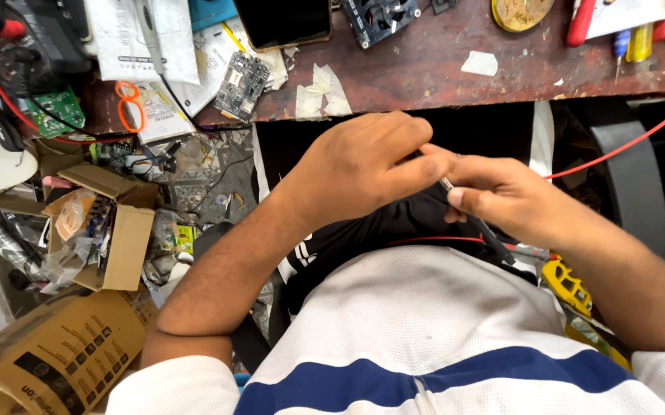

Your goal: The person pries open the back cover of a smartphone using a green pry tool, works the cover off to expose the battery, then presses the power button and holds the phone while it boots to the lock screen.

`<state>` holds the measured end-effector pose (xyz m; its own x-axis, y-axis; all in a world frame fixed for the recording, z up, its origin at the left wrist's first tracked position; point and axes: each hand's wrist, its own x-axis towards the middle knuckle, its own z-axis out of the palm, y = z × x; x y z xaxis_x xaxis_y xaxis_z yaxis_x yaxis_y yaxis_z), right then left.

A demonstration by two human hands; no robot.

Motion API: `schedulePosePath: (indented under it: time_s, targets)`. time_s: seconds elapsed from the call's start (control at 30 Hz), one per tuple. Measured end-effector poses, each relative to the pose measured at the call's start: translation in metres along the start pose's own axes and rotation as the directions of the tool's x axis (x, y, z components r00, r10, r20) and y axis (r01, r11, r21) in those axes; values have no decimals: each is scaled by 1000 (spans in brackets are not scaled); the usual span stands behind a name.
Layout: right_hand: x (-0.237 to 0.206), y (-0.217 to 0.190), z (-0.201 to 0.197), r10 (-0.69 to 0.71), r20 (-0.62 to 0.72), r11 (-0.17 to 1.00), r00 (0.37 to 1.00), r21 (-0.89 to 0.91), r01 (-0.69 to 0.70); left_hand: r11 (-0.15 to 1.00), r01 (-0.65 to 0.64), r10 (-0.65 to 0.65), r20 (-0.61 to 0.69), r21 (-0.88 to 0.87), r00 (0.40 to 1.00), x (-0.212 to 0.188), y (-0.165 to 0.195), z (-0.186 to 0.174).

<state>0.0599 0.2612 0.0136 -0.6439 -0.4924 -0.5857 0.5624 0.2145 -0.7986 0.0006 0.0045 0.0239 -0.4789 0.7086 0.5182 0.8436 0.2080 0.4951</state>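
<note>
Left hand (355, 165): pinching the probe (474, 219) tip, fingers closed.
Right hand (513, 201): gripping the probe's black shaft.
Handling: looking light, stiff, thin; shaft is seeming the safest hold.
Tabletop (440, 69): lying beyond.

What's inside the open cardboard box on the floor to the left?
The open cardboard box holds crumpled clear plastic bags and small packets, jumbled. Whatever lies beneath them, and the box's bottom, is covered and cannot be seen.
</note>
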Motion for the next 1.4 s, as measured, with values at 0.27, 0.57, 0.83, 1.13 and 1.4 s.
schedulePosePath:
  time_s: [0.27,0.57,0.83,1.13,1.4]
  targets:
    - [12,-58,-43,19,37,991,999,-132,-14,992,85,-76,-97,90,992,31,-5,-20]
    - [32,-90,-77,83,60,995,995,-60,-79,962,234,-203,-202,140,958,60,-9,-9]
    - [31,-100,-77,23,134,997,991,-70,-14,961,263,-245,-187,81,952,64,-6,-4]
    - [26,-100,-76,21,101,998,995,-60,-15,959,249,-223,-184,137,957,65,-4,-1]
    - [28,-102,-75,21,96,997,995,-72,-14,960,240,-214,-175,145,961,64,-4,-4]
